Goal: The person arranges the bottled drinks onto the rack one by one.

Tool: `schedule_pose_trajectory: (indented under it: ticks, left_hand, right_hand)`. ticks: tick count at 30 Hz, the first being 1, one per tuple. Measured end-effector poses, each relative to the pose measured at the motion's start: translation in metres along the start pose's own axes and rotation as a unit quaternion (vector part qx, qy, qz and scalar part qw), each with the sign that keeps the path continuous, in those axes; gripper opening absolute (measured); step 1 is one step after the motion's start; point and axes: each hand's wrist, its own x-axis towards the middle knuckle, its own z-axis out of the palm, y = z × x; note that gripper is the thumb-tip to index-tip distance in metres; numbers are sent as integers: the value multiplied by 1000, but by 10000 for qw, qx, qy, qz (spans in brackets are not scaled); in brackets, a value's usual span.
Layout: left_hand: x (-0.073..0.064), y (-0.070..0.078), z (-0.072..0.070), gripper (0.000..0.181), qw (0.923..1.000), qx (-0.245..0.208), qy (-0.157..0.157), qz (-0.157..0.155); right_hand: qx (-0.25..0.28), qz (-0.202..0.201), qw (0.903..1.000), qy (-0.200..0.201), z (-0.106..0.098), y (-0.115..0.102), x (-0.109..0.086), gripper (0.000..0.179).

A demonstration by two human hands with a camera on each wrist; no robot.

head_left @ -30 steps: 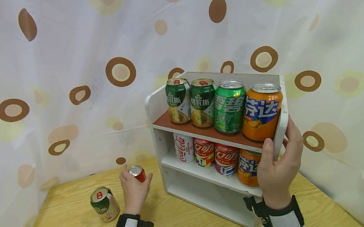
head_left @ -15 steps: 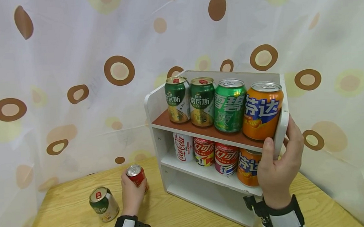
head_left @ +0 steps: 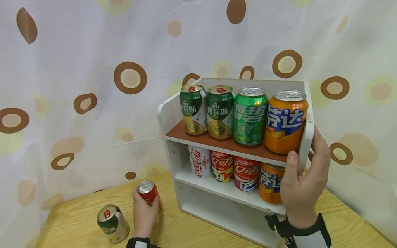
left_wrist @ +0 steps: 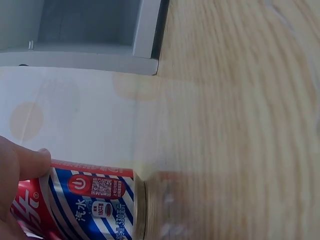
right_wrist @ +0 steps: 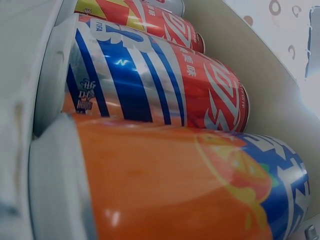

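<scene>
On the table's left half my left hand (head_left: 145,214) grips a red soda can (head_left: 147,191), its fingers and thumb curled round it. The left wrist view shows blue and white stripes low on this can (left_wrist: 95,200), its base at the wood. To its left stands a green and white can (head_left: 113,223). My right hand (head_left: 304,182) holds the right side panel of a white shelf unit (head_left: 226,211), thumb at the front edge. An orange can (head_left: 285,121) stands by that panel on the top board.
The top board also bears a green can (head_left: 250,116) and two green-gold cans (head_left: 221,112). On the middle board stand a white can (head_left: 200,161), two red cans (head_left: 246,173) and another orange can (right_wrist: 165,175). A spotted curtain (head_left: 92,70) hangs behind the table (head_left: 71,243).
My left hand has closed round the red soda can, which sits slightly further left and lower in view than a second ago. My right hand has stayed on the shelf unit.
</scene>
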Motion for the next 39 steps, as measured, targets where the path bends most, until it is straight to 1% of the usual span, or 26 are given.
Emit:
schedule_pose_trajectory:
  ticks: [5,10,14,21,24,29,34,39]
  left_hand:
    - [0,-1,3,77,9999,-105,-30,-48]
    - [-2,2,3,77,10000,-41,-59,-44]
    - [-8,4,2,76,9999,34,-105,14]
    - [-20,9,0,75,9994,147,-212,248]
    - [-25,13,-2,76,9990,225,-256,290]
    - [-37,26,-10,77,9980,324,-405,366]
    - [-49,44,-17,76,9951,294,-670,670]
    - [-59,56,-17,73,9906,207,-1030,876]
  right_hand:
    - [-2,-19,10000,19,0,0,-1,53]
    - [-27,-17,10000,32,0,0,-1,53]
    - [-45,-15,10000,37,0,0,-1,53]
    - [-37,-50,10000,71,1,0,-1,53]
    - [-44,-54,9999,74,1,0,-1,53]
    - [-34,-33,9999,93,0,-1,-1,53]
    - [37,-48,9999,127,1,-3,-1,52]
    - [86,-49,9999,119,2,-5,0,52]
